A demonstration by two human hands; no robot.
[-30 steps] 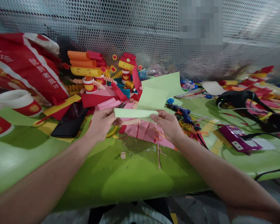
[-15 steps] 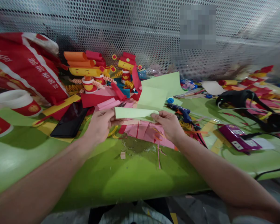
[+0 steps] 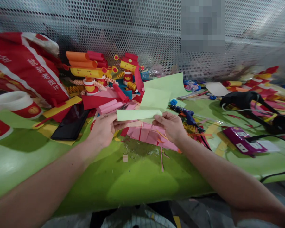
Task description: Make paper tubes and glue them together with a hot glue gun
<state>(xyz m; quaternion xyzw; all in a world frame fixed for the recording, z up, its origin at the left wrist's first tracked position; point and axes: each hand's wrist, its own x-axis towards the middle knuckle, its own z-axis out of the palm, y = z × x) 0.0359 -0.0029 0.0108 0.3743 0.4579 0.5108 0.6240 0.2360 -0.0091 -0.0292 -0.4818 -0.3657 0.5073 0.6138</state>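
Note:
A pale green paper strip point(image 3: 139, 115), curled or folded lengthwise, is stretched level between my two hands above the table. Its left end is pinched between the thumb and fingers of my left hand point(image 3: 104, 128). My right hand point(image 3: 171, 126) grips the right end the same way. Just behind the strip lie larger pale green sheets point(image 3: 165, 85). Pink paper pieces point(image 3: 152, 136) are spread under and in front of it. A dark blue glue gun point(image 3: 186, 115) rests right of my right hand.
Paper figures point(image 3: 89, 76) stand at the back left near a red bag point(image 3: 35, 69). A black phone point(image 3: 71, 122) and paper cups point(image 3: 20, 104) are on the left. At the right are a purple power strip point(image 3: 242, 141) with a cable and a black headset point(image 3: 242, 103).
The front of the green strip looks flatter and more even in height. My hands have hardly moved, both still holding its ends.

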